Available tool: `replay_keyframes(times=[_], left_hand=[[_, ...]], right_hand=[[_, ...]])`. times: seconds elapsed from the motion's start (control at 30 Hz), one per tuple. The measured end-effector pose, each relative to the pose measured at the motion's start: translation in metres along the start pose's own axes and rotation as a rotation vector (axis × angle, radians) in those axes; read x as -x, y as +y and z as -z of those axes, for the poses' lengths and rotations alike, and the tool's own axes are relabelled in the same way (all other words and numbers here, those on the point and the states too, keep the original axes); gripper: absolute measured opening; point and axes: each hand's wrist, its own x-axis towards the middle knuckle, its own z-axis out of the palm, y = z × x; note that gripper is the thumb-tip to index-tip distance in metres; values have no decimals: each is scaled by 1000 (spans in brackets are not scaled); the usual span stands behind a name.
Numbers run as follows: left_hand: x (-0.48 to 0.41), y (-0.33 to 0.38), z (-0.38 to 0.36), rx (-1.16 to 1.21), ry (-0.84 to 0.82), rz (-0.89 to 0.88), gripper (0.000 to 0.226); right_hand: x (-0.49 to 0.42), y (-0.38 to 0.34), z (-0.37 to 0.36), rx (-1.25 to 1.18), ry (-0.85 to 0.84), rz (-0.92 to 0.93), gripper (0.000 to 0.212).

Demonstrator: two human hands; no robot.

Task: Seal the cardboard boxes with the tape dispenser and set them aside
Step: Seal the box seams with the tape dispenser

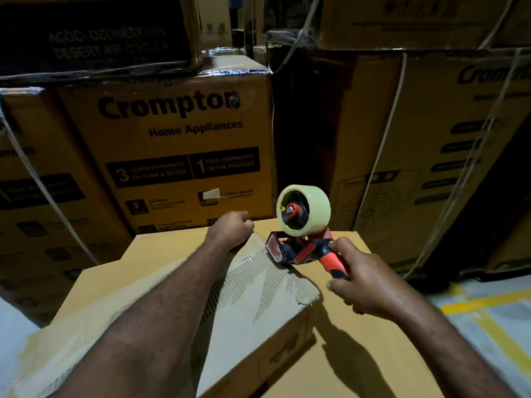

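A small cardboard box [138, 294] with a torn, taped top lies in front of me on a larger plain cardboard box [359, 326]. My left hand [231, 228] rests at the small box's far edge with its fingers curled over that edge. My right hand [356, 282] grips the red and black handle of the tape dispenser [301, 225]. The dispenser carries a pale roll of tape, and its front end touches the far right corner of the small box's top.
Tall stacks of printed appliance cartons [172, 156] strapped with white bands stand close behind and at the right [431, 153]. A grey floor with yellow lines [494, 320] shows at the lower right.
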Motion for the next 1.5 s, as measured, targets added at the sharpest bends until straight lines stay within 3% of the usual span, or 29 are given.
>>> replay_keyframes(times=[0.1, 0.2, 0.27, 0.47, 0.87, 1.0, 1.13, 1.37, 1.5], left_hand=[[12, 6, -8, -102, 246, -228, 30], [32, 14, -11, -118, -40, -389, 33], [38, 16, -9, -167, -216, -347, 37], [32, 24, -9, -225, -307, -243, 45], [26, 39, -15, -327, -278, -101, 43], [51, 52, -18, -325, -52, -365, 32], [64, 53, -34, -96, -234, -363, 34], [59, 53, -30, -281, -391, -399, 40], [67, 56, -30, -339, -367, -492, 42]], right_hand=[[6, -3, -2, 66, 27, 18, 53], [6, -6, -2, 72, 21, 20, 52], [5, -8, -1, 56, 9, 19, 50], [12, -3, 0, 77, 1, 33, 49], [55, 36, 10, -38, -10, 7, 48], [57, 42, 12, -107, -29, -3, 47], [56, 45, 13, -111, -35, -2, 45], [62, 45, 6, -28, -5, 21, 46], [81, 57, 5, 5, 28, 38, 47]])
